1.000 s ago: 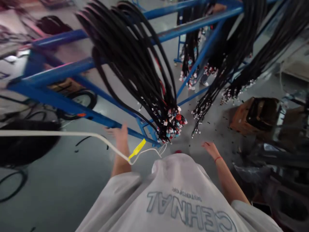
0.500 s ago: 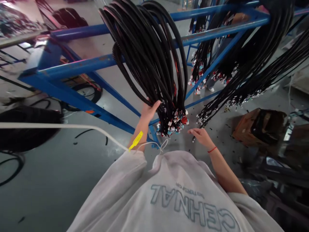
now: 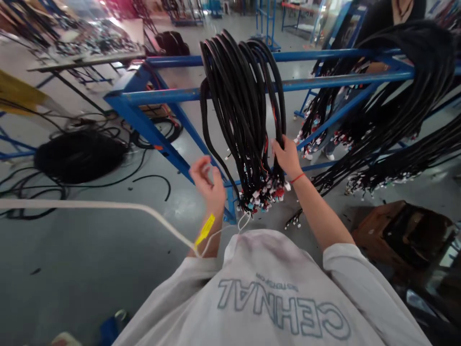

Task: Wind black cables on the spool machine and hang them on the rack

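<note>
A thick bundle of black wire harnesses (image 3: 236,101) hangs over the blue rack (image 3: 165,96) in front of me. Its lower ends carry many small white, red and light-blue connectors (image 3: 264,197). My right hand (image 3: 287,156), with a red string at the wrist, has its fingers wrapped round the strands on the bundle's right side. To the left of the bundle, my left hand (image 3: 208,180) is raised, apart from the cables, fingers loosely curled and spread with nothing in them. A yellow tag (image 3: 204,230) on a pale cord sits at my left wrist.
More harnesses (image 3: 403,96) drape over the rack on the right, with a person (image 3: 392,12) behind them. A cardboard box (image 3: 399,230) stands on the floor at right. Coiled black tubing (image 3: 79,156) lies at left, near a cluttered table (image 3: 97,55).
My left hand has let go of the bundle's left side and moved off to the left. My right hand has risen and closed on the right strands. The view has tilted up.
</note>
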Available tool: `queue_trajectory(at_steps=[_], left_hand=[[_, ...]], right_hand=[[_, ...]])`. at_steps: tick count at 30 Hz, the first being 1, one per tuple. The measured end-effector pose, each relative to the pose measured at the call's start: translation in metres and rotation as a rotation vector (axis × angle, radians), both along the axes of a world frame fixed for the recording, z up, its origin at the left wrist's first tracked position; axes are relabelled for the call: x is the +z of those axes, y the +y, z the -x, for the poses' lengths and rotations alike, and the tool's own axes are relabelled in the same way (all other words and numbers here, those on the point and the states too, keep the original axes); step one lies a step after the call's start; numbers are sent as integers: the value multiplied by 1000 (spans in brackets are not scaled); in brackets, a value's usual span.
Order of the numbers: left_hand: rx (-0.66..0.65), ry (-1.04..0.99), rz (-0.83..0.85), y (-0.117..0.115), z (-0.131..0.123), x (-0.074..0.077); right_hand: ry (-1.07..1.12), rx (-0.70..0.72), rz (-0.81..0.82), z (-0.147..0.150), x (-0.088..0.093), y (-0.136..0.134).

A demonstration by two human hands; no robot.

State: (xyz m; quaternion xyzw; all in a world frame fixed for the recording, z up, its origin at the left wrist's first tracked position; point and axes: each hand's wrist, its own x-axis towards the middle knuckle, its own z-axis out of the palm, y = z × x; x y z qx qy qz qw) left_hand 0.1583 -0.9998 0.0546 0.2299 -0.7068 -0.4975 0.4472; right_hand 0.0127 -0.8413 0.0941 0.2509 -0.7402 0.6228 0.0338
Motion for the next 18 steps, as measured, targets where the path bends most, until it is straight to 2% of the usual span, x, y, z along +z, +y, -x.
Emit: queue_trajectory(at_steps=[1, 3, 5, 6, 8, 11, 13, 14, 16, 18], left_hand=[[-74, 16, -20, 7, -4, 8], [-312, 20, -119, 16, 1, 26], [-564, 2, -268, 17, 18, 45], [-673, -11, -347, 16, 28, 53], [-850, -54, -492, 18, 51, 63], [-1026, -141, -689, 39, 84, 59], [-1086, -168, -798, 60, 105, 51], [-1089, -149, -830, 67, 116, 51], [-1067, -55, -840, 72, 141, 64], [-1026, 55, -782, 59, 166, 97]], right_hand=[[9, 41, 30, -20, 12, 6], [28, 168, 65, -69, 27, 20], [79, 377, -14, -115, 21, 34], [106, 457, -78, -132, 8, 39], [62, 480, -256, -149, -33, 49], [-315, 249, -644, -142, -103, 73], [-514, 162, -778, -133, -130, 92], [-547, 144, -748, -132, -134, 100], [-510, 93, -515, -135, -123, 106], [-427, 25, -237, -148, -93, 103]])
